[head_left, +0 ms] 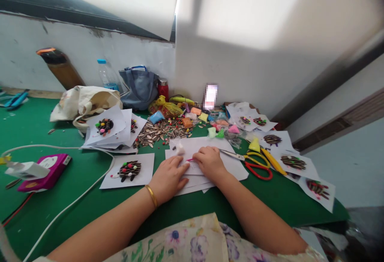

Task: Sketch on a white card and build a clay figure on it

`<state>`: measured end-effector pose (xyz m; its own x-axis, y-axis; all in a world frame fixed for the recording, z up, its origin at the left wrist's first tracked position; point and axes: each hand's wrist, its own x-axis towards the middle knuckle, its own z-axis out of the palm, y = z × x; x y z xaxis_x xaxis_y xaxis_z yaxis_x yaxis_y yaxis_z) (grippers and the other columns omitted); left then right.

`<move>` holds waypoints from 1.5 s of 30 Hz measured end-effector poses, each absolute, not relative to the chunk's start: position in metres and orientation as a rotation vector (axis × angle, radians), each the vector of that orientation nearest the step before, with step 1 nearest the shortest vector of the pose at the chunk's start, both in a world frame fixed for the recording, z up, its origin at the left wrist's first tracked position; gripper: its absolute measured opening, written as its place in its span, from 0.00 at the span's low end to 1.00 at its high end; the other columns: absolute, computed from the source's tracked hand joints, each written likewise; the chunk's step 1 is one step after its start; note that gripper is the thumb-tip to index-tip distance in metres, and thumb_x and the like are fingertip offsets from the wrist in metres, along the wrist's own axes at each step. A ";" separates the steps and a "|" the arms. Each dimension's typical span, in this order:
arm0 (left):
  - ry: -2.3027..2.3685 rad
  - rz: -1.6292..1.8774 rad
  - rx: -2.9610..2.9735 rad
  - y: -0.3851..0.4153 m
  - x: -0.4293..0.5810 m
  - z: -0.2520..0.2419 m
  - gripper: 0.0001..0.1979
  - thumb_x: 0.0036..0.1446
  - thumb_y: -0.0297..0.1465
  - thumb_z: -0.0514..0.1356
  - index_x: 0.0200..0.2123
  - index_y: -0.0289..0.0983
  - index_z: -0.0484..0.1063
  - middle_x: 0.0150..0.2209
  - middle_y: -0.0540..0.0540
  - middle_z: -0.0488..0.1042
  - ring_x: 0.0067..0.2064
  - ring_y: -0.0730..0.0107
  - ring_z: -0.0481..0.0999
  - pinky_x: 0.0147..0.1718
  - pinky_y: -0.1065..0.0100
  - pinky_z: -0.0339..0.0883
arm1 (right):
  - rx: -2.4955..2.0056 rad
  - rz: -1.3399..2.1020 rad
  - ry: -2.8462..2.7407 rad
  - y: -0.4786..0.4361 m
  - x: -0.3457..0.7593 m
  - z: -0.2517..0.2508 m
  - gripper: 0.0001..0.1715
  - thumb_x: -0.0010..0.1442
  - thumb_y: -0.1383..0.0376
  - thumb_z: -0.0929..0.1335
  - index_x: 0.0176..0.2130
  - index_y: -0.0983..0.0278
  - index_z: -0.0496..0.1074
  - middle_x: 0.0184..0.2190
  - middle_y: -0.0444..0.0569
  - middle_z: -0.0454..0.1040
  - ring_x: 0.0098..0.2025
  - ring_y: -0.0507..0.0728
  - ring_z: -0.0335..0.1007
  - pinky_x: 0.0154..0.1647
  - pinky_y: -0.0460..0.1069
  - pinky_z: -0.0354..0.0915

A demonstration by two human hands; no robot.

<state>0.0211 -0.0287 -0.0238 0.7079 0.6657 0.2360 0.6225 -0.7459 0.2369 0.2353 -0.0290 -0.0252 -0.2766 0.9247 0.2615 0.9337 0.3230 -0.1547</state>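
The right hand [210, 164] is curled over the paper [237, 171], its fingertips against a thin pink strip [190, 159]; whether they pinch it or press it down, I cannot tell. The strip lies between the two hands, its free end pointing at the left forefinger. The left hand [169, 177] rests on the same paper, fingers stretched out, thumb apart from forefinger, gripping nothing visible. Handling something this slim probably calls for light, even fingertip pressure, with the left hand's weight holding the sheet steady. Just beyond the left fingers sits a bag of white clay [180, 147]; to the left of that hand lies a card with a seed hedgehog [130, 171]. Scissors [258, 167] lie right of the right hand, blades towards it, so that wrist should move with care. Beyond both hands spread sunflower seeds [160, 132].
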 end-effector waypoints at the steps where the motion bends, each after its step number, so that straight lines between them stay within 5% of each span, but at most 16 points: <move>1: 1.050 0.472 2.766 -0.028 0.021 -0.024 0.24 0.55 0.36 0.63 0.55 0.43 0.68 0.56 0.39 0.67 0.57 0.51 0.66 0.57 0.51 0.60 | -1.662 -0.041 -2.301 -0.029 0.235 -0.025 0.09 0.64 0.64 0.65 0.39 0.56 0.76 0.36 0.47 0.73 0.43 0.56 0.61 0.48 0.53 0.44; 12: 1.059 0.482 2.731 -0.026 0.020 -0.023 0.28 0.53 0.37 0.64 0.56 0.40 0.65 0.55 0.39 0.68 0.57 0.52 0.66 0.56 0.54 0.61 | -1.671 0.032 -2.207 -0.025 0.252 -0.021 0.17 0.63 0.72 0.62 0.44 0.56 0.75 0.40 0.46 0.77 0.46 0.57 0.64 0.53 0.55 0.44; 22: 1.080 0.497 2.725 -0.025 0.022 -0.021 0.22 0.56 0.36 0.62 0.53 0.38 0.68 0.53 0.40 0.70 0.55 0.54 0.68 0.55 0.54 0.62 | -1.725 0.112 -2.238 -0.026 0.248 -0.027 0.09 0.64 0.69 0.64 0.41 0.62 0.73 0.39 0.48 0.74 0.43 0.56 0.66 0.45 0.48 0.55; 30: 0.971 0.583 2.692 -0.023 0.022 -0.018 0.15 0.57 0.32 0.60 0.48 0.38 0.72 0.49 0.40 0.73 0.50 0.57 0.72 0.51 0.55 0.67 | -1.791 -0.058 -2.171 -0.028 0.248 -0.020 0.10 0.65 0.66 0.64 0.39 0.60 0.76 0.37 0.49 0.76 0.45 0.57 0.66 0.52 0.52 0.49; 38: 0.993 0.527 2.731 -0.017 0.019 -0.019 0.21 0.57 0.38 0.61 0.53 0.39 0.69 0.53 0.39 0.70 0.56 0.54 0.67 0.57 0.53 0.62 | -1.889 0.243 -2.115 -0.048 0.232 -0.019 0.14 0.62 0.64 0.65 0.47 0.59 0.73 0.35 0.45 0.79 0.34 0.54 0.72 0.36 0.47 0.55; 42: 1.020 0.470 2.750 -0.018 0.020 -0.022 0.24 0.57 0.41 0.61 0.55 0.41 0.68 0.54 0.39 0.69 0.57 0.52 0.66 0.58 0.52 0.60 | -1.946 0.230 -2.105 -0.053 0.223 -0.019 0.12 0.62 0.66 0.63 0.39 0.60 0.75 0.35 0.47 0.79 0.36 0.55 0.73 0.35 0.47 0.56; 45: 1.028 0.459 2.753 -0.018 0.020 -0.022 0.24 0.56 0.42 0.62 0.56 0.42 0.68 0.55 0.40 0.68 0.58 0.52 0.65 0.58 0.52 0.60 | -1.916 0.265 -2.115 -0.053 0.219 -0.018 0.17 0.62 0.67 0.62 0.47 0.59 0.75 0.39 0.48 0.79 0.40 0.56 0.73 0.38 0.46 0.58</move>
<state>0.0203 -0.0185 -0.0222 0.7155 0.6609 0.2263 0.6095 -0.7489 0.2600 0.2189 -0.0529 -0.0183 -0.0853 0.9932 0.0798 0.9427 0.1064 -0.3162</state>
